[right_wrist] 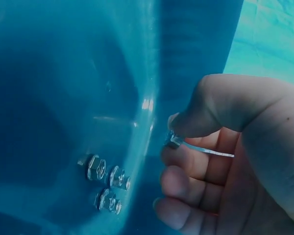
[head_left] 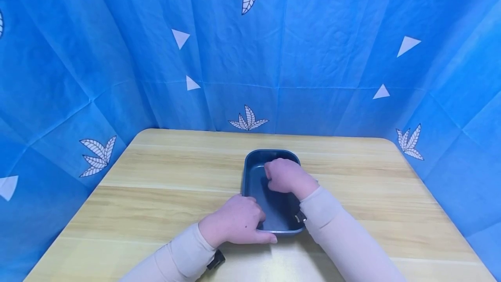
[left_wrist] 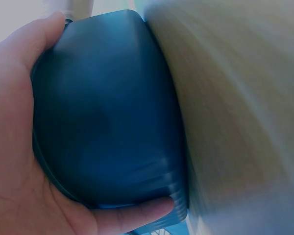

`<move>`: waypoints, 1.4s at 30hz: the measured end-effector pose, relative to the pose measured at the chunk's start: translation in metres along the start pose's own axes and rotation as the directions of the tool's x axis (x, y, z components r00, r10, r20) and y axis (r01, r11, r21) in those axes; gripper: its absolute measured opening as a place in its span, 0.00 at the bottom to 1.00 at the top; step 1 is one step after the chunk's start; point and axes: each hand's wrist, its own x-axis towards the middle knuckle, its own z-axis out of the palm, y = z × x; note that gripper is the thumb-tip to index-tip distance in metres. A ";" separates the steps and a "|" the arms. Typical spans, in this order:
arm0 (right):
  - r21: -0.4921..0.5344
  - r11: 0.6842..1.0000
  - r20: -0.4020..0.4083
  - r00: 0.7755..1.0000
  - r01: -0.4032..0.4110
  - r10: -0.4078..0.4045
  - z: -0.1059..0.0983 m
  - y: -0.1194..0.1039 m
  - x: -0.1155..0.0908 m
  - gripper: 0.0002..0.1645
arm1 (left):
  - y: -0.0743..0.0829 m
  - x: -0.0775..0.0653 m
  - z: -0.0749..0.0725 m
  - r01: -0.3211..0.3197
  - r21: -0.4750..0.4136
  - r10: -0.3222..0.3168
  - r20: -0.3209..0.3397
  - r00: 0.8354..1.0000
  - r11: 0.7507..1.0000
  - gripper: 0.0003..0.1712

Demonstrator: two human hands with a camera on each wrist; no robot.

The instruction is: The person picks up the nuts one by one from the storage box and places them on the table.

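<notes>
A deep, dark blue rectangular tray (head_left: 274, 212) with rounded corners stands on the table. My left hand (head_left: 238, 221) grips its near left corner, the thumb lying along the near end; the left wrist view shows the palm and fingers around the tray's outer wall (left_wrist: 108, 107). Inside the tray, toward its far right part, is my right hand (head_left: 287, 177). Its thumb and index finger pinch a small metal hex bolt (right_wrist: 173, 140), mostly covered by the fingertips. Three more hex bolts (right_wrist: 108, 200) lie together on the tray floor beside the fingers.
The light wooden table (head_left: 164, 177) has rounded far corners. Blue cloth (head_left: 325, 55) with white leaves and triangles hangs behind it and along both sides. A small black device (head_left: 216, 259) is strapped at the left wrist, another (head_left: 300, 216) at the right.
</notes>
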 end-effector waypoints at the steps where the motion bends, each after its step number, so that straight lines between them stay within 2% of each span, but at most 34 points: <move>1: 0.000 1.000 -0.004 1.000 0.002 -0.002 -0.001 0.000 0.000 0.11 | 0.000 0.000 0.000 -0.001 0.000 0.001 -0.002 1.000 1.000 0.35; 23: 0.036 0.999 -0.071 0.997 0.026 -0.023 -0.024 0.004 -0.014 0.06 | -0.001 0.001 0.001 -0.013 0.002 0.013 -0.011 1.000 1.000 0.35; 29: 0.052 0.999 -0.069 0.998 0.004 0.000 -0.032 0.003 -0.021 0.06 | 0.000 0.000 0.001 -0.012 0.002 0.012 -0.011 1.000 1.000 0.35; 42: 0.070 0.997 -0.117 0.993 0.017 -0.009 -0.051 0.009 -0.039 0.07 | -0.001 0.000 0.001 -0.011 -0.010 0.011 -0.005 1.000 1.000 0.34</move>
